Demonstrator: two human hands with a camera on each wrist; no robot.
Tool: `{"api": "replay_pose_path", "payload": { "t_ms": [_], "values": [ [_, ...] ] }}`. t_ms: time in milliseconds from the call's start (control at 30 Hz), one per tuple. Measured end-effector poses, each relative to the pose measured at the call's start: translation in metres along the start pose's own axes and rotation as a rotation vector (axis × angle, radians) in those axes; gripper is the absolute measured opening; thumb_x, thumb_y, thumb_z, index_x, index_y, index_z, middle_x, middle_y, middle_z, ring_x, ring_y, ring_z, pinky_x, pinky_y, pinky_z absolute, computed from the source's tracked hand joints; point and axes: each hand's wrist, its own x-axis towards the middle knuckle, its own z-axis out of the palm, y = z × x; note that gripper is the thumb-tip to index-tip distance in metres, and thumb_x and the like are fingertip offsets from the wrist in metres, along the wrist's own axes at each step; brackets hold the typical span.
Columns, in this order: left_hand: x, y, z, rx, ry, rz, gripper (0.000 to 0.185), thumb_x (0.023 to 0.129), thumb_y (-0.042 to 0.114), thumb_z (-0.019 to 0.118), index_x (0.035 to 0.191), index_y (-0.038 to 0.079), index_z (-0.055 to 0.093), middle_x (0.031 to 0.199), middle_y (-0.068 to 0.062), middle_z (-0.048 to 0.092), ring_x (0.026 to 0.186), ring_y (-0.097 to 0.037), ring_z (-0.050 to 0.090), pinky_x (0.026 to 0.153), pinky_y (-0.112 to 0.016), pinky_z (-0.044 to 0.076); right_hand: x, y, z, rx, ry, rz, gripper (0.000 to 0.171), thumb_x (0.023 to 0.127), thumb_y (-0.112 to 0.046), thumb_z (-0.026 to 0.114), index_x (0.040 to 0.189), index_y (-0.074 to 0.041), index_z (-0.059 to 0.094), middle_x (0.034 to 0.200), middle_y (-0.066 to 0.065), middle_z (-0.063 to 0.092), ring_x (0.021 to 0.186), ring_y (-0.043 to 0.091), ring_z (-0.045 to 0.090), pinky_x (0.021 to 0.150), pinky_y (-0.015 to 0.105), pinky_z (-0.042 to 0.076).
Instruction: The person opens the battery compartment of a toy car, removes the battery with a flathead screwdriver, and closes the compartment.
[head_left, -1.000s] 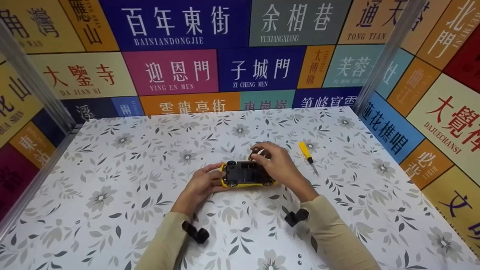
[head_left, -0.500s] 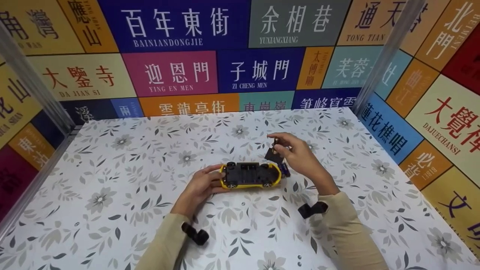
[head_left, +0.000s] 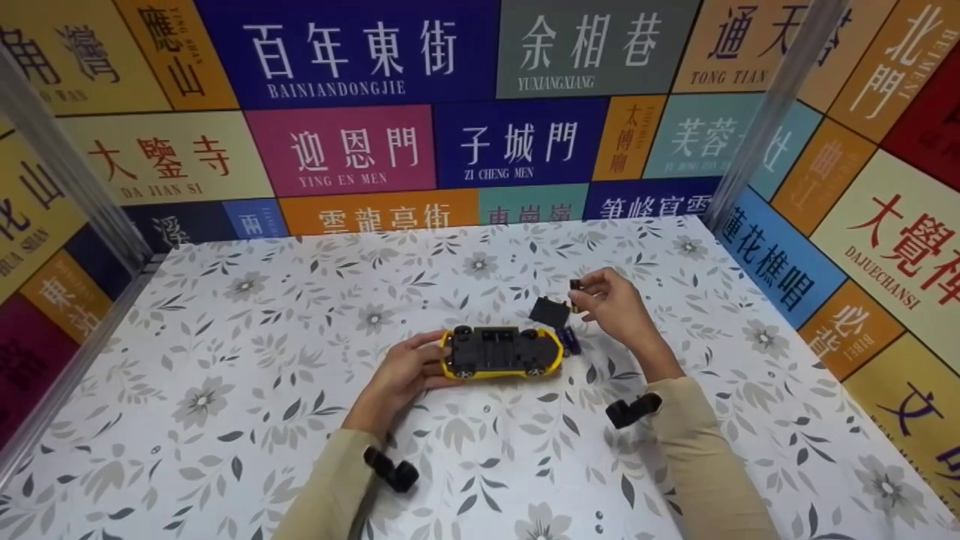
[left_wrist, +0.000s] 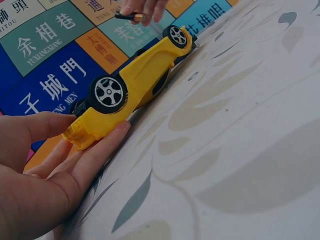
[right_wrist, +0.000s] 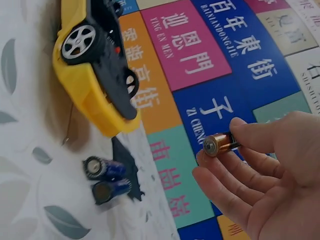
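- One yellow toy car (head_left: pixel 501 352) lies upside down mid-bench (head_left: pixel 225 390), its battery bay open.
- The left hand (head_left: pixel 405 371) pinches the car's front end, thumb above and fingers below.
- The right hand (head_left: pixel 616 306), just beyond the car's rear, pinches one copper-topped battery (right_wrist: pixel 218 143).
- Beside that rear lie one black cover (head_left: pixel 550 311) and two blue batteries (right_wrist: pixel 106 178).
- Judged step: fitting batteries; next, line the battery up with the bay.

Staged recording booth, not a home: floral-print tabletop (head_left: pixel 225 360) boxed in by metal posts (head_left: pixel 772 105) and walls of coloured Chinese place-name panels (head_left: pixel 345 146).
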Motion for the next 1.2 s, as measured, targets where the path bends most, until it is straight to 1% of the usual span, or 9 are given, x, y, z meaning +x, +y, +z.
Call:
{"api": "replay_pose_path", "payload": {
  "t_ms": [67,167,267,367,600,700,800,933,1200],
  "values": [
    [0.0,0.0,0.0,-0.002,0.003,0.0,0.054,0.093,-0.002,0.059,0.146,0.006,0.049,0.137,-0.028,0.058,0.096,-0.033,0.074,0.085,-0.047,0.061,0.003,0.006,0.001,-0.003,0.015,0.029,0.034,0.099,-0.019,0.063,0.124,0.002,0.054,0.117,0.022,0.066,0.082,0.009,0.066,0.084,0.043,0.061],
    [0.0,0.0,0.0,-0.005,0.01,-0.002,0.055,0.093,-0.002,0.059,0.145,0.006,0.049,0.137,-0.029,0.058,0.095,-0.034,0.074,0.085,-0.047,0.061,0.006,0.013,0.002,0.001,0.036,0.082,0.035,0.098,-0.019,0.065,0.124,0.003,0.059,0.117,0.022,0.069,0.078,0.008,0.067,0.081,0.039,0.061],
    [0.0,0.001,0.001,-0.005,0.011,-0.002,0.054,0.092,-0.002,0.06,0.145,0.006,0.05,0.137,-0.029,0.058,0.095,-0.033,0.074,0.084,-0.047,0.061,0.009,0.019,0.004,0.01,0.058,0.148,0.035,0.096,-0.019,0.068,0.123,0.002,0.063,0.117,0.021,0.07,0.077,0.007,0.068,0.076,0.032,0.062],
    [-0.001,0.001,0.001,-0.005,0.008,-0.002,0.054,0.092,-0.002,0.06,0.145,0.006,0.05,0.138,-0.028,0.058,0.095,-0.033,0.074,0.085,-0.047,0.061,0.01,0.024,0.006,0.014,0.074,0.205,0.034,0.095,-0.019,0.068,0.12,0.002,0.066,0.113,0.018,0.072,0.077,0.007,0.067,0.072,0.027,0.061],
    [-0.001,0.0,0.001,-0.001,-0.023,0.013,0.054,0.094,-0.002,0.058,0.146,0.005,0.048,0.138,-0.03,0.056,0.097,-0.033,0.073,0.086,-0.048,0.061,0.011,0.034,0.01,-0.031,0.086,0.269,0.033,0.093,-0.023,0.068,0.117,-0.001,0.069,0.107,0.015,0.073,0.073,0.009,0.066,0.066,0.023,0.058],
    [-0.002,-0.001,0.0,0.002,-0.034,0.025,0.053,0.094,-0.002,0.057,0.146,0.004,0.048,0.137,-0.031,0.056,0.095,-0.033,0.073,0.085,-0.048,0.061,0.011,0.036,0.013,-0.027,0.093,0.301,0.033,0.092,-0.022,0.07,0.116,-0.001,0.07,0.105,0.014,0.073,0.071,0.009,0.065,0.064,0.022,0.056],
    [-0.001,-0.001,-0.001,-0.003,-0.029,0.025,0.053,0.094,-0.002,0.057,0.146,0.003,0.048,0.137,-0.031,0.056,0.094,-0.032,0.073,0.085,-0.048,0.061,0.011,0.038,0.016,-0.02,0.097,0.312,0.031,0.091,-0.02,0.071,0.115,-0.001,0.071,0.101,0.012,0.073,0.071,0.009,0.064,0.063,0.02,0.056],
    [-0.001,-0.001,0.0,-0.007,-0.019,0.021,0.053,0.093,-0.003,0.058,0.145,0.003,0.049,0.137,-0.031,0.056,0.094,-0.033,0.073,0.084,-0.048,0.061,0.012,0.042,0.018,-0.038,0.086,0.294,0.03,0.091,-0.02,0.071,0.114,0.001,0.072,0.098,0.01,0.072,0.072,0.008,0.063,0.061,0.019,0.055],
    [-0.001,-0.001,0.0,-0.007,-0.004,0.013,0.051,0.093,-0.002,0.058,0.144,0.004,0.05,0.135,-0.031,0.058,0.091,-0.032,0.074,0.082,-0.047,0.062,0.012,0.043,0.02,-0.052,0.068,0.302,0.032,0.092,-0.02,0.071,0.118,0.0,0.07,0.104,0.012,0.072,0.077,0.009,0.064,0.063,0.019,0.055]
  ]
}}
